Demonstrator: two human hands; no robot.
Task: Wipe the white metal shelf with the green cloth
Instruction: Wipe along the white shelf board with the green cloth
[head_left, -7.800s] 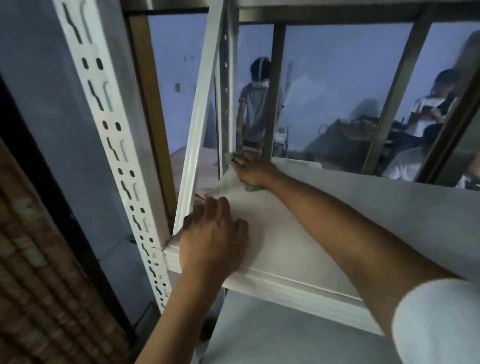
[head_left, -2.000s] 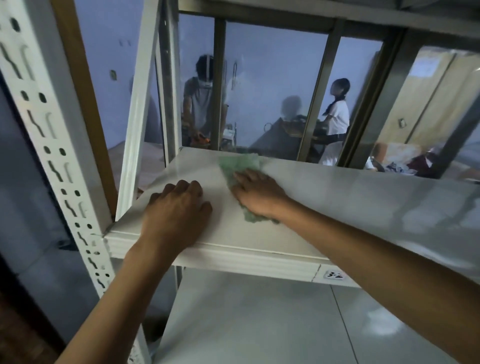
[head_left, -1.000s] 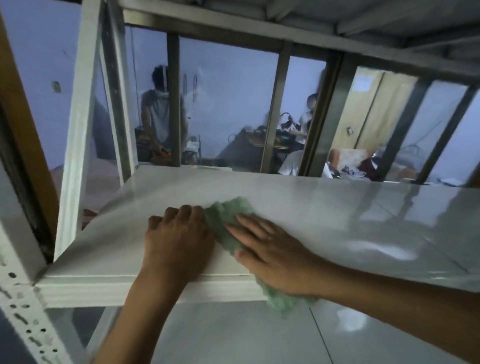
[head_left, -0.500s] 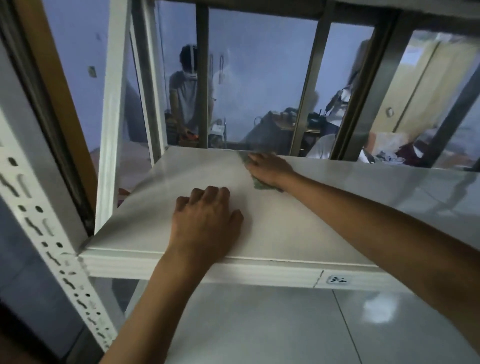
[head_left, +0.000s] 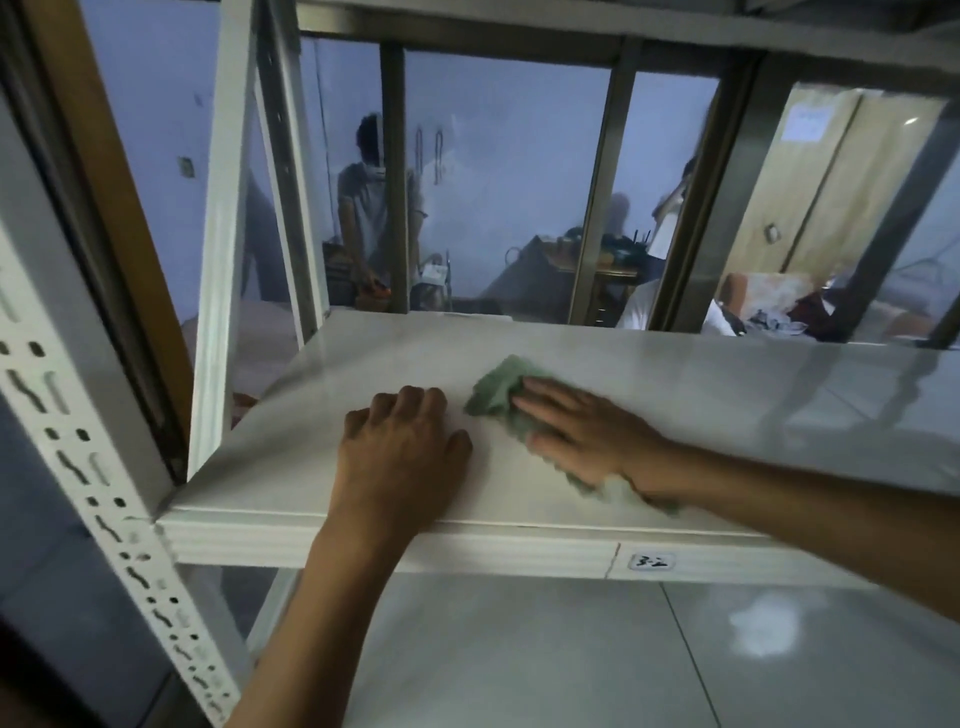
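Pressing one green cloth (head_left: 501, 392) flat-fingered, the right hand (head_left: 582, 436) joins the left hand (head_left: 402, 452), knuckles bent, on one white shelf (head_left: 727, 395).

dim bluish light | glare patches on shelf (head_left: 727, 395) right of the pressing hand (head_left: 582, 436) | hand motion-blurred | uprights bow at edges

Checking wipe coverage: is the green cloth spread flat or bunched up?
Bunched: the green cloth lies crumpled in folds under the flat right hand on the shelf.
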